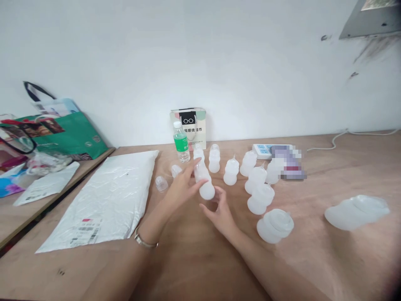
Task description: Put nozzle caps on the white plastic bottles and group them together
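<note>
My left hand (183, 184) is closed round the upper part of a frosted white baby bottle (206, 188), which it holds tilted over the table. Close by the bottle's base is my right hand (222, 213), its thumb and fingers apart; whether a fingertip touches the base I cannot tell. Two clear domed caps, one at the left (161, 184) and one partly behind my left hand (176, 170), lie on the wood. Similar bottles stand behind and to the right, among them an upright bottle (214, 159) and a nearer bottle (275, 226).
A white plastic mailer (109, 196) covers the left of the wooden table (188, 267). Against the wall are a water bottle (181, 142) and a paper bag (200, 125). One frosted bottle (354, 213) lies far right. Behind sits a white power strip (262, 151); a green bag (69, 136) stands left.
</note>
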Available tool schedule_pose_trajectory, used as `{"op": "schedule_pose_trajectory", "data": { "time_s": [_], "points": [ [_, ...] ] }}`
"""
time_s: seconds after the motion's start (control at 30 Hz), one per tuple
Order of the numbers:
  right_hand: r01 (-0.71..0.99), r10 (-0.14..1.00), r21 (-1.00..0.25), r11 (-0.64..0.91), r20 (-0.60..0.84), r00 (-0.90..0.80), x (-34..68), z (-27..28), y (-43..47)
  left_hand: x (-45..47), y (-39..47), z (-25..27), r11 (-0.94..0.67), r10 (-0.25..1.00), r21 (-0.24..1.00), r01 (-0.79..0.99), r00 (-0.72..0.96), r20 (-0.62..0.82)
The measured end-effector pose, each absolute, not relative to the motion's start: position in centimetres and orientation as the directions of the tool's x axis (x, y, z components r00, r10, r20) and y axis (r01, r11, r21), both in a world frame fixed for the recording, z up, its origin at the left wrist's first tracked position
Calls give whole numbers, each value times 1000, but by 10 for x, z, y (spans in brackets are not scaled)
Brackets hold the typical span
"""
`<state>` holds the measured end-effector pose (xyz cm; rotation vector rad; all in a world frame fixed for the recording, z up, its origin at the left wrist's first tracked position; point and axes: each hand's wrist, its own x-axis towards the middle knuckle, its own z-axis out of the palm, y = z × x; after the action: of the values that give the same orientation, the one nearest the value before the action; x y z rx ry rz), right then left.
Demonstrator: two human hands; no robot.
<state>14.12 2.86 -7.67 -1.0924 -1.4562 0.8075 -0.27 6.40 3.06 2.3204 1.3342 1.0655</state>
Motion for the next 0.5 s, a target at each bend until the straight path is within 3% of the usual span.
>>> {"op": "schedule_pose_trajectory", "data": {
  "time_s": [0.13,0.5],
  "points": [
    [211,935,-920,329,349,63,140,-84,31,9,105,34,-532,815,512,674,242,527],
    [380,945,-866,326,305,-116,146,-63,21,21,142,6,-477,839,433,765,250,483]
  ]
}}
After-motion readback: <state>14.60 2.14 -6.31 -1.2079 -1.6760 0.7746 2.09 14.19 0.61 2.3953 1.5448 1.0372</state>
